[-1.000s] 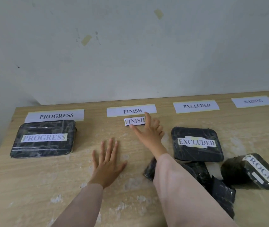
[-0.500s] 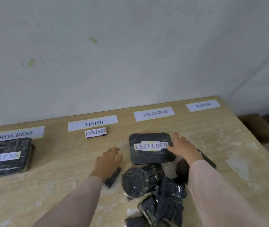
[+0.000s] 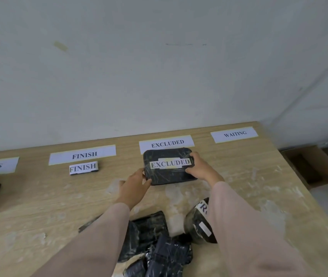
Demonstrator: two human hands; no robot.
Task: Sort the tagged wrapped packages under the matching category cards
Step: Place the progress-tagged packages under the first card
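Right of centre in the frame, the EXCLUDED package (image 3: 170, 165) lies flat on the table (image 3: 39, 200), touching the EXCLUDED card (image 3: 166, 143) above it, with the left hand (image 3: 134, 186) gripping its lower-left corner and the right hand (image 3: 201, 168) curling its fingers (image 3: 192, 156) over its right edge. Toward the left, the small FINISH package (image 3: 83, 167) sits just below the FINISH card (image 3: 82, 154), while the WAITING card (image 3: 234, 134) lies at the upper right. At the bottom centre, a pile of black wrapped packages (image 3: 159, 246) is partly hidden behind both sleeves.
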